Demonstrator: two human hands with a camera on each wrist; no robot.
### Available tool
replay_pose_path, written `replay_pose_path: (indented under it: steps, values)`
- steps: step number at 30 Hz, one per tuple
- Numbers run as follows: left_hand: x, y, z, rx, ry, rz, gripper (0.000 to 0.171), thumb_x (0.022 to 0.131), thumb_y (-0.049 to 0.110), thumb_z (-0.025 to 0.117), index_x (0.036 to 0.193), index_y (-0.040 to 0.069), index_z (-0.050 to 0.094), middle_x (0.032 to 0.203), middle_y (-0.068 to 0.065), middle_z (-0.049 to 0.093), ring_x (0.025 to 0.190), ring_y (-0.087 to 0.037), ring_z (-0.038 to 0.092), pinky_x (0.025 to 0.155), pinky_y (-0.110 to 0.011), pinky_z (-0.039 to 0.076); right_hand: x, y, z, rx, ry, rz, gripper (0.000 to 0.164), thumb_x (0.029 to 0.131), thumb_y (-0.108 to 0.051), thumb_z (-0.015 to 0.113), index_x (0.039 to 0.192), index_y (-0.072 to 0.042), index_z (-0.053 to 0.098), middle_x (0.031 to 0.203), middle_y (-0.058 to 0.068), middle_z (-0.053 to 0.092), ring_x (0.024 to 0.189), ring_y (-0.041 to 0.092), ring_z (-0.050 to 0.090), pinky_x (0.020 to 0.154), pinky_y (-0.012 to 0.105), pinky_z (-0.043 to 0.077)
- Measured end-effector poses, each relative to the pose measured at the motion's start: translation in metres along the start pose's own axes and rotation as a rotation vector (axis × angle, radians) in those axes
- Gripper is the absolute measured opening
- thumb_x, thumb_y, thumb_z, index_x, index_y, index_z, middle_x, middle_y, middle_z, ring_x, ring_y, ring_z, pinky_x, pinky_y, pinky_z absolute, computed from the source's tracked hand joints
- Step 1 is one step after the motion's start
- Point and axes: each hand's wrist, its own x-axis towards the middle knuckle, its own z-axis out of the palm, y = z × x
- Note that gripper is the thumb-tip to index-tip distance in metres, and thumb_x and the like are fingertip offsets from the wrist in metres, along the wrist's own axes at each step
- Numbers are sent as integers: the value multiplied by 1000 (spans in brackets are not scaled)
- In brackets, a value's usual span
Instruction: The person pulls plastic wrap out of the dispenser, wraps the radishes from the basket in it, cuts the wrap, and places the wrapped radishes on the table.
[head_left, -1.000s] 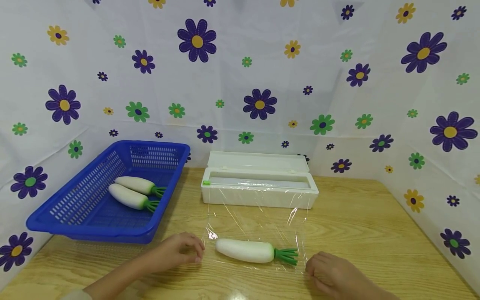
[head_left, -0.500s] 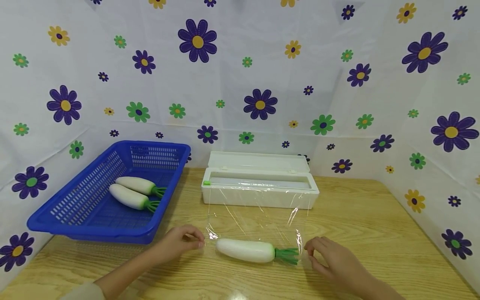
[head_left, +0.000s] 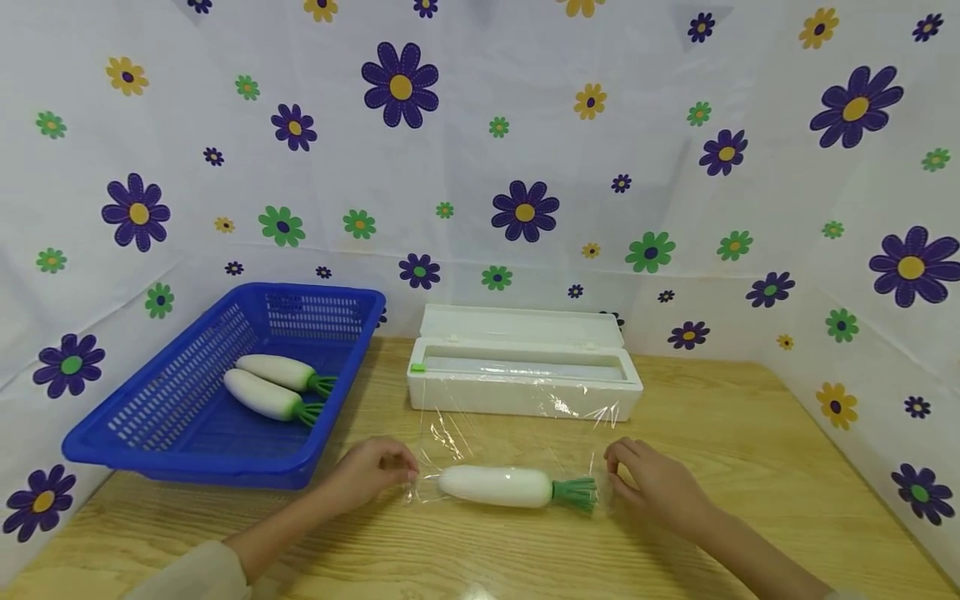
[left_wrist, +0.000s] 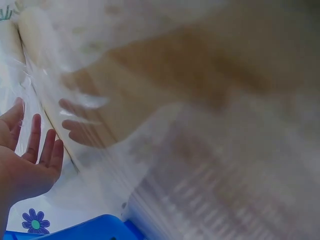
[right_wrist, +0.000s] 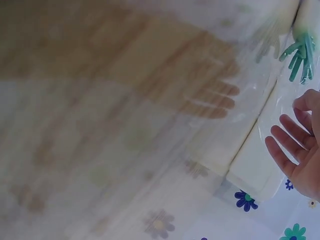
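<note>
A white radish (head_left: pixel 495 486) with green stalks lies crosswise on the wooden table under clear cling film (head_left: pixel 517 440). The film runs back from it to a white cling film dispenser (head_left: pixel 525 398), whose lid stands up. Past the radish's tip, my left hand (head_left: pixel 375 468) pinches the film's edge between thumb and forefinger. By the stalks, my right hand (head_left: pixel 652 482) pinches the opposite edge. The wrist views show the other fingers of the left hand (left_wrist: pixel 37 162) and right hand (right_wrist: pixel 302 150) loosely spread. Green stalks (right_wrist: pixel 302 54) show close to the right hand.
A blue plastic basket (head_left: pixel 187 467) stands at the left, close to my left hand. Two more radishes, a front one (head_left: pixel 262 395) and a rear one (head_left: pixel 276 372), lie inside. A flowered white cloth (head_left: pixel 450 150) encloses the back and sides of the table (head_left: pixel 720 433).
Both hands have moved away from me, toward the dispenser. The film's near edge has come over the radish, whose stalks now look paler beneath it. The radish has shifted slightly back.
</note>
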Motion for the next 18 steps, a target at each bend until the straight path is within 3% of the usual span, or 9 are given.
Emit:
replay_pose_path:
  steps: [4, 11, 14, 18]
  values:
    - [6, -4, 1, 50, 17, 32, 4, 77, 12, 73, 80, 13, 70, 83, 7, 64, 79, -11, 55, 68, -27, 44, 0, 7, 4, 11, -10, 6, 25, 71, -1, 72, 80, -15, 54, 89, -1, 57, 78, 16, 57, 51, 21, 44]
    - [12, -13, -1, 40, -42, 44, 4, 78, 15, 72, 81, 13, 71, 81, 9, 63, 81, -10, 56, 70, -27, 44, 3, 11, 7, 30, -71, 36, 23, 74, -3, 72, 80, -16, 54, 92, -1, 56, 83, 18, 56, 51, 20, 44]
    - [14, -14, 0, 89, -40, 74, 5, 77, 15, 73, 81, 13, 70, 81, 9, 63, 79, -11, 54, 70, -28, 43, 5, 11, 7, 19, -104, 48, 22, 75, -5, 72, 78, -17, 53, 92, 0, 56, 84, 19, 56, 54, 23, 46]
    - [17, -12, 3, 169, -15, 53, 12, 76, 17, 75, 86, 14, 69, 86, 7, 62, 83, -15, 52, 72, -31, 43, 8, 12, 8, -2, -139, 75, 22, 75, -6, 72, 76, -17, 53, 90, 0, 55, 82, 19, 55, 54, 24, 46]
